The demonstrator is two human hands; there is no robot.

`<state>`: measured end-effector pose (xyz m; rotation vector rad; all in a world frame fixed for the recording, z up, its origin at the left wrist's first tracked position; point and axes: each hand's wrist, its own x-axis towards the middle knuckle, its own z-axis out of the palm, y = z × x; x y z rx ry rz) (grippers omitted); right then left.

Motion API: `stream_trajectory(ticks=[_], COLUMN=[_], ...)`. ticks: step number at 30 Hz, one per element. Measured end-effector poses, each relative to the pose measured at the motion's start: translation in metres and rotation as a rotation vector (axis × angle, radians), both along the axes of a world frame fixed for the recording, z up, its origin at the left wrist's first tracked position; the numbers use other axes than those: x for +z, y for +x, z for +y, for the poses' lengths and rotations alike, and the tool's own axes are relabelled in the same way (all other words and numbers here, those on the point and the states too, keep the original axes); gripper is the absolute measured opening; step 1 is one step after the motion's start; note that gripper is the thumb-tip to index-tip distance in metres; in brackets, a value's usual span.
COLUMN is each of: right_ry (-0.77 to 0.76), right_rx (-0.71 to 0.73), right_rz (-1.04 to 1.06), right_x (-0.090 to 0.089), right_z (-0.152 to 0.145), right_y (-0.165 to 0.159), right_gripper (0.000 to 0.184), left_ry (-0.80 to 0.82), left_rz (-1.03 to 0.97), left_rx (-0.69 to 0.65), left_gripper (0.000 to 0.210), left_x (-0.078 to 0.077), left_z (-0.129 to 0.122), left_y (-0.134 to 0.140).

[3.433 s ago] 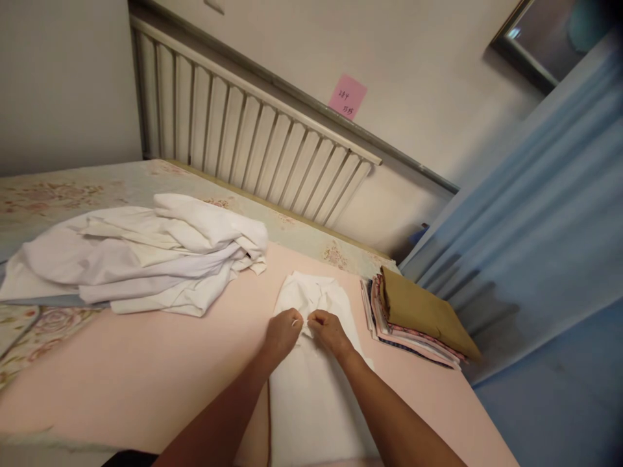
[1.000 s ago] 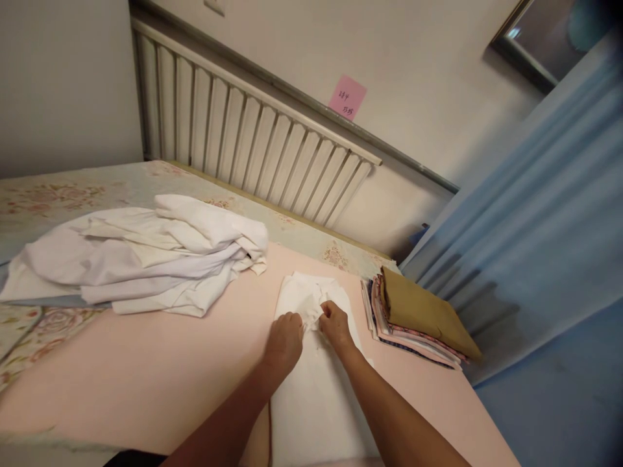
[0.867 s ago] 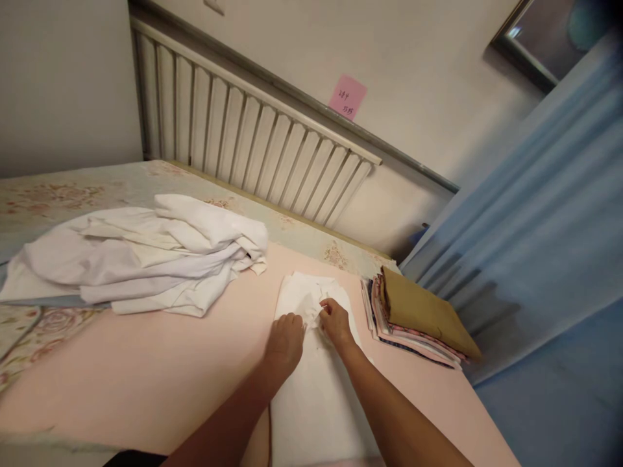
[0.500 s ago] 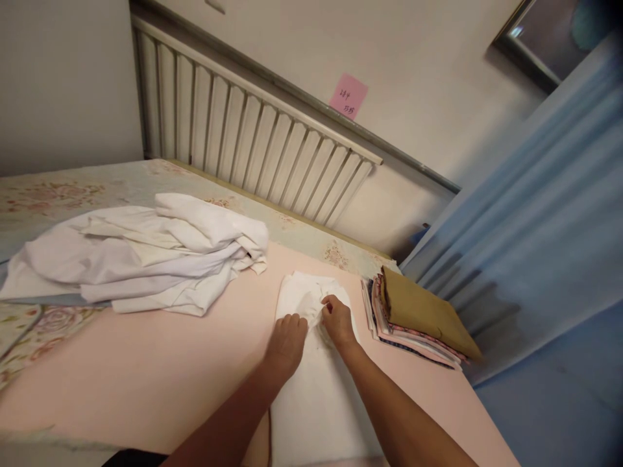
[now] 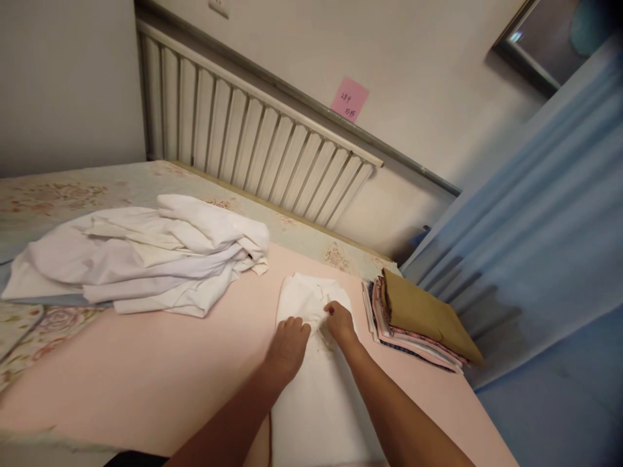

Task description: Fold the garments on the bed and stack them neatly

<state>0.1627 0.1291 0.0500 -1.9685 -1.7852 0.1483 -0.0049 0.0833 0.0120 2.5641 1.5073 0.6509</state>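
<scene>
A long white cloth [image 5: 318, 402] lies spread on the pink cover in front of me, its far end slightly creased. My left hand [image 5: 289, 344] rests at its left edge with the fingers curled onto the fabric, gripping it. On the right side, my right hand [image 5: 339, 321] pinches a bit of the same cloth between thumb and fingers. Small puckers and thin marks show in the cloth near the right fingertips. The near end of the cloth runs down between my forearms.
A crumpled heap of white fabric [image 5: 146, 253] lies to the left on the pink cover [image 5: 195, 363]. Folded cloths with a mustard one on top [image 5: 423, 311] are stacked at the right. Behind stand a radiator [image 5: 253, 136] and a blue curtain [image 5: 525, 227].
The raised fold between my hands has flattened somewhat. My right hand has shifted slightly right and down, still pinching the cloth; my left hand has barely moved.
</scene>
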Motion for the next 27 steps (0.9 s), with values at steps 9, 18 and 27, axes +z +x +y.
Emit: stream_trajectory(ticks=[9,18,27], right_ry=[-0.058,0.067,0.25], right_rx=[-0.009,0.023,0.488], right_rz=[-0.057,-0.186,-0.096], right_x=[0.005,-0.003,-0.025], right_z=[0.012,0.006,0.008], right_y=[-0.019,-0.023,-0.035], right_gripper=[0.039,0.036,0.038], left_ry=[-0.031,-0.091,-0.02], left_rz=[0.019,0.016,-0.059], left_rx=[-0.001,-0.002,-0.015], left_gripper=[0.028,0.027,0.041], left_x=[0.002,0.005,-0.011], left_z=[-0.003,-0.004,-0.003], left_y=[0.001,0.001,0.003])
